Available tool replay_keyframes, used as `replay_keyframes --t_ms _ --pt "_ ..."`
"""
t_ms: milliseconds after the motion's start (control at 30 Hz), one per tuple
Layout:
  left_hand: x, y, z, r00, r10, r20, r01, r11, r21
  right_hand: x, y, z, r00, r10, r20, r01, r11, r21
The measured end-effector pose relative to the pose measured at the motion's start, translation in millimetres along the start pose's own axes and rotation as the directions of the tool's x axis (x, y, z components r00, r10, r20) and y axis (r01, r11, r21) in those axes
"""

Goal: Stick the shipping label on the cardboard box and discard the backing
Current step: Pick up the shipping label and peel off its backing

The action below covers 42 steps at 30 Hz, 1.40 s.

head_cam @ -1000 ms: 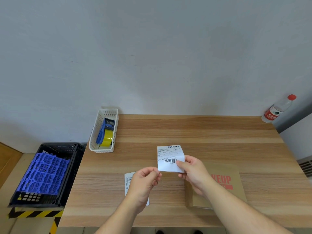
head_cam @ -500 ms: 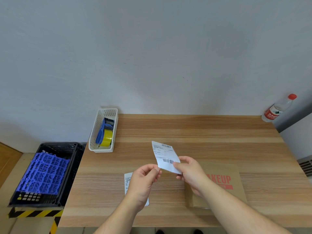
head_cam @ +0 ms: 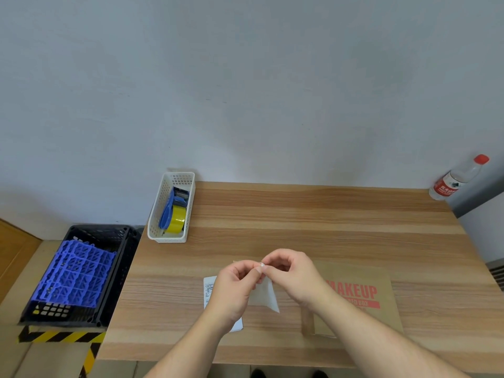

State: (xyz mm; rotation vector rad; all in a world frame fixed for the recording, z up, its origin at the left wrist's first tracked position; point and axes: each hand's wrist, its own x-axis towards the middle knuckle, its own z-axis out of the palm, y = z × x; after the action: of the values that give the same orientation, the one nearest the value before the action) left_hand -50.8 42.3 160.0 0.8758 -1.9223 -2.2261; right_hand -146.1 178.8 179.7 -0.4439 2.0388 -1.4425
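Observation:
Both hands hold one white shipping label (head_cam: 266, 294) above the table, its plain back side toward me, hanging down from the fingertips. My left hand (head_cam: 234, 286) and my right hand (head_cam: 293, 274) pinch its top corner together at the fingertips. The flat brown cardboard box (head_cam: 362, 296), printed with red "MAKEUP" lettering, lies on the table just right of my hands, partly hidden by my right forearm. A second white printed label sheet (head_cam: 209, 291) lies flat under my left hand, mostly covered.
A white basket (head_cam: 156, 226) holding a blue tape dispenser with yellow tape sits at the wooden table's (head_cam: 300, 214) back left. A red-capped bottle (head_cam: 455, 180) stands at the back right. A black crate (head_cam: 120, 268) with blue grids rests on the floor to the left.
The label went from held up with its print facing me to turned over and hanging down. My left hand closed in and now pinches its top corner beside my right fingers.

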Motion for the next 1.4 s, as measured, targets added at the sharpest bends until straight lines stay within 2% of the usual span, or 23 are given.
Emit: replay_keyframes --t_ms 300,533,767,933,1400 --pt "4 -2 -2 0.999 0.045 0.014 -0.046 0.995 0.086 6 -5 -1 1.000 0.026 0.007 -0.024 0.984 -0.176" --pt "7 -4 -7 1.000 0.012 -0.016 -0.010 0.993 0.120 10 -3 -3 0.978 0.187 -0.092 -0.178 0.980 0.093" --pt "14 -9 -17 0.998 -0.038 -0.056 0.047 0.982 0.183 18 2 -22 0.945 0.244 -0.218 -0.209 0.962 0.173" --pt "22 -14 -26 0.995 -0.051 -0.091 0.072 0.966 0.247 25 2 -38 0.931 0.254 -0.262 -0.218 0.963 0.160" --pt "35 -37 -59 0.962 -0.116 -0.248 0.205 0.906 0.370 41 -4 -82 0.917 0.170 -0.361 -0.192 0.981 -0.026"
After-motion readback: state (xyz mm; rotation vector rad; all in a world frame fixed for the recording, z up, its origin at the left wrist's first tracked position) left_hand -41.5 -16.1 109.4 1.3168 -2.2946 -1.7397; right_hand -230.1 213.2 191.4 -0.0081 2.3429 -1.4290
